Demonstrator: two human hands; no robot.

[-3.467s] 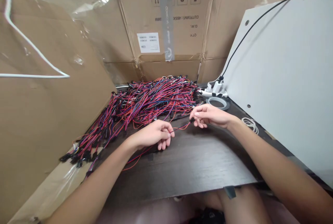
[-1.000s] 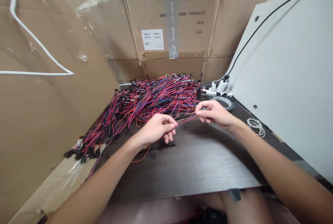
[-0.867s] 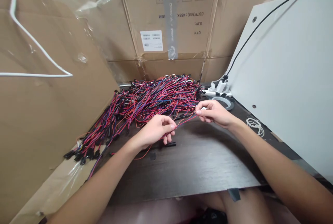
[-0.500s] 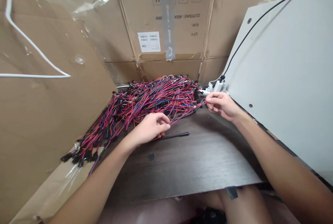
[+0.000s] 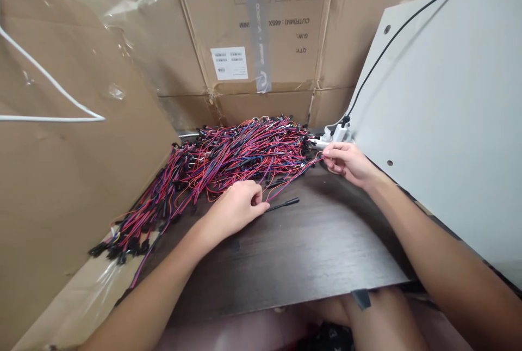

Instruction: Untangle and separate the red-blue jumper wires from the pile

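Wires (image 5: 291,179), thin, smooth, red and blue, are stretched between the two hands, in front of a tangled heap (image 5: 253,155). Their far end is pinched between closed fingertips by the right hand (image 5: 346,163). The left hand (image 5: 240,205) is half curled; whether anything is gripped by it cannot be seen. Beside its thumb, a slender black rod (image 5: 290,202) is seen over the wood-grained table (image 5: 318,253).

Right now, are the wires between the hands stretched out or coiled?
Stretched out: the wires run nearly straight between left hand and right hand.
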